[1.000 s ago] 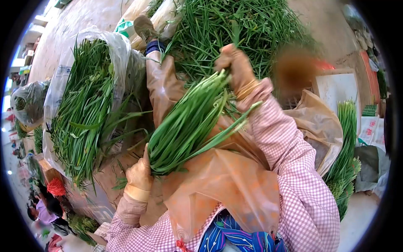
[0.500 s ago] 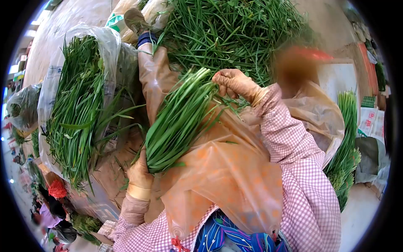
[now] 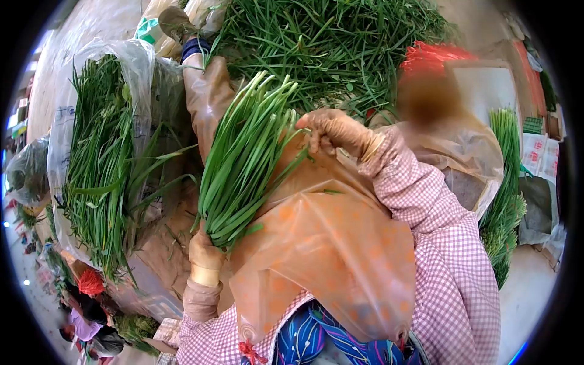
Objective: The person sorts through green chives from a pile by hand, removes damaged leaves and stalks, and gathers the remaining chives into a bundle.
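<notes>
My left hand point(image 3: 205, 252) is closed around the leafy lower end of a bunch of garlic chives point(image 3: 243, 170). The bunch slants up over my lap, its pale stem ends fanned out at the top. Beside those stem ends, on the right, is my gloved right hand point(image 3: 340, 131), thumb and fingers bent together in a pinch. Whatever they pinch is too small or too hidden to name. Under both hands spreads a translucent orange-brown apron point(image 3: 328, 237).
A large heap of loose chives point(image 3: 340, 48) lies ahead. To the left stands a clear plastic bag point(image 3: 143, 67) filled with chives. Red ties point(image 3: 429, 56) rest near a white board point(image 3: 486, 91) on the right, with more bundled chives point(image 3: 505, 164) beside it.
The bunch has shifted slightly left and stands more upright, its stems more spread. Loose green bits that hung beneath my right hand are gone from there. The red ties show more fully.
</notes>
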Demonstrator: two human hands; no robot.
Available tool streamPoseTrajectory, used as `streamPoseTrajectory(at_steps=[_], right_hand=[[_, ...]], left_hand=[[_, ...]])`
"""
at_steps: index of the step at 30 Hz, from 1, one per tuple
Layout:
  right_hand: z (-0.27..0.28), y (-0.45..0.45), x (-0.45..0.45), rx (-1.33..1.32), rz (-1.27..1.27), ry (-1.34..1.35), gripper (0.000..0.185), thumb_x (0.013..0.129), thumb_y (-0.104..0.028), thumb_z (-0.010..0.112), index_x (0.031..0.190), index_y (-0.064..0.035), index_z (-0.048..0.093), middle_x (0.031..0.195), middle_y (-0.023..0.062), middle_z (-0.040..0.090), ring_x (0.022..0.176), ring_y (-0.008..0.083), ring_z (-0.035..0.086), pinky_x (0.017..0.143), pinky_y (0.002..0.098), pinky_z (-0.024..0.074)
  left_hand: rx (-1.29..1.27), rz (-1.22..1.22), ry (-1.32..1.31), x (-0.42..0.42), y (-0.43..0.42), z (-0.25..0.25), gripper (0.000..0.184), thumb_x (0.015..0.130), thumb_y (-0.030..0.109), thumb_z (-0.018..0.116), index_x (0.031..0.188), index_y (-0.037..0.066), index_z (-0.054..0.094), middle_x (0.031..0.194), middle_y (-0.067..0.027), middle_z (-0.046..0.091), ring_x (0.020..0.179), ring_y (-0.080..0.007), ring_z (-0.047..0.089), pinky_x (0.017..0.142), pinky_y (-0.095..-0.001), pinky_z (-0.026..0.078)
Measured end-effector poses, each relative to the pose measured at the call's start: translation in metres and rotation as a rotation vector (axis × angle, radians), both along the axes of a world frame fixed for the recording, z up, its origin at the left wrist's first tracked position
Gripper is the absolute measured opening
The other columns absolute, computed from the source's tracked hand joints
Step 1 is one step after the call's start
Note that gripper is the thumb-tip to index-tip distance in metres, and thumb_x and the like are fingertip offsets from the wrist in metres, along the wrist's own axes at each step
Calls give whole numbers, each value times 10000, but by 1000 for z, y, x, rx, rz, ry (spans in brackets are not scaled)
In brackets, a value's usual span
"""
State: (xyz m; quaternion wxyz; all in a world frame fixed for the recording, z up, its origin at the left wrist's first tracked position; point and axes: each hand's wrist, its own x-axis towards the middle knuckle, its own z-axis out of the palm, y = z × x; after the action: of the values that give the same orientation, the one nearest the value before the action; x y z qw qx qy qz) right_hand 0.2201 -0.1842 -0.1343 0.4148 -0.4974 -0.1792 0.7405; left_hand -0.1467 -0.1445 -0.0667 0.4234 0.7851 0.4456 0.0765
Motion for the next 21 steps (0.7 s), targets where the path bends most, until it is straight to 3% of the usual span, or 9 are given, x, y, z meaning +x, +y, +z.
streamPoseTrajectory(at_steps=[5, 8, 9, 10, 13, 14, 17, 20, 21], right_hand=[[12, 7, -28, 12, -116, -247, 210, 867, -244, 584, 916, -39, 585, 577, 55, 583, 377, 87, 466, 315, 199, 325], [-7, 1, 14, -49, -583, -384, 107, 875, -142, 547, 897, -40, 574, 605, 67, 585, 409, 125, 510, 360, 254, 417], [-49, -13, 62, -138, -960, -502, 115, 865, -126, 555, 942, -42, 556, 705, 79, 610, 520, 154, 568, 465, 290, 481], [-44, -16, 75, -142, -766, -968, 193, 853, -141, 574, 1015, -43, 538, 795, 90, 619, 640, 182, 598, 569, 305, 502], [-38, -6, 50, 16, -511, -933, 296, 830, -208, 613, 1065, -46, 533, 829, 105, 629, 626, 187, 586, 560, 303, 496], [-34, -4, 36, 91, -384, -910, 348, 819, -242, 633, 1089, -48, 531, 847, 112, 635, 619, 189, 581, 556, 302, 492], [23, 15, -2, -292, -94, -250, 311, 849, -309, 597, 1033, -61, 556, 692, 69, 624, 486, 132, 518, 435, 263, 433], [-20, 17, -23, -193, -237, -279, 210, 870, -269, 576, 886, -60, 581, 596, 31, 591, 428, 86, 472, 378, 224, 367], [-23, 19, -21, -20, -492, -328, 190, 866, -251, 584, 862, -61, 590, 590, 24, 585, 413, 78, 455, 369, 217, 347]], left_hand=[[110, -2, 86, -8, -3, -6, 634, 724, 61, 658, 1307, 84, 410, 996, -137, 645, 879, -292, 639, 717, -331, 505], [146, -1, 77, -12, -5, -12, 678, 709, 56, 652, 1328, 89, 377, 982, -138, 645, 853, -309, 639, 697, -342, 510], [149, 10, 100, -16, -7, -12, 703, 700, 57, 652, 1339, 91, 361, 976, -140, 644, 839, -318, 639, 684, -348, 514], [150, 13, 101, -18, -7, -13, 703, 700, 57, 652, 1339, 91, 361, 976, -140, 644, 839, -318, 639, 684, -348, 514], [165, 2, 159, -18, -8, -15, 733, 683, 62, 658, 1347, 101, 349, 969, -146, 642, 815, -330, 638, 665, -358, 517], [96, 51, 127, -15, -9, -14, 645, 711, 13, 616, 1313, 84, 395, 1003, -136, 642, 856, -278, 637, 705, -324, 506], [129, 61, 122, -16, -9, -11, 608, 727, -24, 594, 1301, 73, 416, 1039, -131, 639, 893, -240, 638, 741, -299, 498], [336, -30, 162, -26, -6, -16, 696, 703, 5, 632, 1340, 83, 361, 1041, -141, 633, 886, -268, 640, 733, -320, 505], [443, -83, 180, -30, -7, -17, 742, 692, 22, 650, 1358, 87, 331, 1041, -146, 630, 883, -283, 640, 727, -332, 509]])
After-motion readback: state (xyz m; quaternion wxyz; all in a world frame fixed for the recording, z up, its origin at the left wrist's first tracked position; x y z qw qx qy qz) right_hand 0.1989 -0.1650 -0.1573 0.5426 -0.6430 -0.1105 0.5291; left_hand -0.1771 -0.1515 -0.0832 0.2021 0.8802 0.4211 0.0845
